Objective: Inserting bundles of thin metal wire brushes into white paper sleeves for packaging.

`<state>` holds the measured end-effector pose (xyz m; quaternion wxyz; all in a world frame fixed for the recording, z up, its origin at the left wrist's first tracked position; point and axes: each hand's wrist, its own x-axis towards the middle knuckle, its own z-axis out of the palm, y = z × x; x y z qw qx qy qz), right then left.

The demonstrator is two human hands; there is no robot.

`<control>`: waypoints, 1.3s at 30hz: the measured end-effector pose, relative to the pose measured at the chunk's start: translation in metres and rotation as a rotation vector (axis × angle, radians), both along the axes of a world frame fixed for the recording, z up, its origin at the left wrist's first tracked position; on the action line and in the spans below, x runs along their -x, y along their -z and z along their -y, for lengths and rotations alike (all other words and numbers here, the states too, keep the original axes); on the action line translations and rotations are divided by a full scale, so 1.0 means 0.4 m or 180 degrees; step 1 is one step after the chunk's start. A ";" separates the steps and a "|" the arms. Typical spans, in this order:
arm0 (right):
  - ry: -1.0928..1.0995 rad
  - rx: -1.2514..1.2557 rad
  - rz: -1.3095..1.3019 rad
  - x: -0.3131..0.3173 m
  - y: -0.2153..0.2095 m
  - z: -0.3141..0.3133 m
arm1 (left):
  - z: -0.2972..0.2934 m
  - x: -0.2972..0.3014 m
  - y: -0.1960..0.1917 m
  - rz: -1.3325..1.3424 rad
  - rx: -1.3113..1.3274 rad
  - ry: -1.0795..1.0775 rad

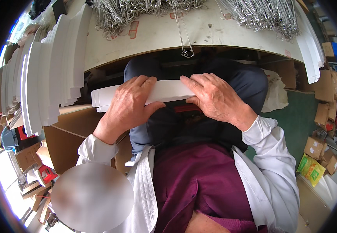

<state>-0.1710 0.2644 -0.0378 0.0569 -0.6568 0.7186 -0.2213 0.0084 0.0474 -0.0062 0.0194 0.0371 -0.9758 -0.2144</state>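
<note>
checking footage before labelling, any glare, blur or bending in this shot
Head view: the front edge of the table bows, fisheye-style, and the corners are black; head view, left: a bright patch is washed out; head view, lower left: a grey oval is blurred; head view, centre: left hand, right hand and white carton look fairly sharp.

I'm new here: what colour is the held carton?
The carton is white, clearest in the head view.

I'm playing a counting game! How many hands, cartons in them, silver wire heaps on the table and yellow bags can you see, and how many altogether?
Hands: 2 (left hand, right hand)
Held carton: 1
Wire heaps: 2 (left heap, right heap)
Yellow bag: 1
Total: 6
</note>
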 end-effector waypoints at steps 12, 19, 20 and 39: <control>-0.0046 -0.0002 -0.0022 0.013 0.016 -0.013 | -0.001 -0.016 0.034 -0.0007 0.0100 0.0138; 0.0625 0.0529 0.0787 0.095 -0.024 -0.038 | -0.014 -0.041 0.025 0.0197 -0.0594 -0.0378; 0.0876 0.0589 0.0953 0.103 -0.022 -0.051 | -0.017 -0.040 0.021 0.0191 -0.0601 -0.0363; -0.0297 0.0012 0.0221 0.007 -0.060 -0.027 | -0.109 -0.007 0.015 0.1253 -0.2280 -0.0525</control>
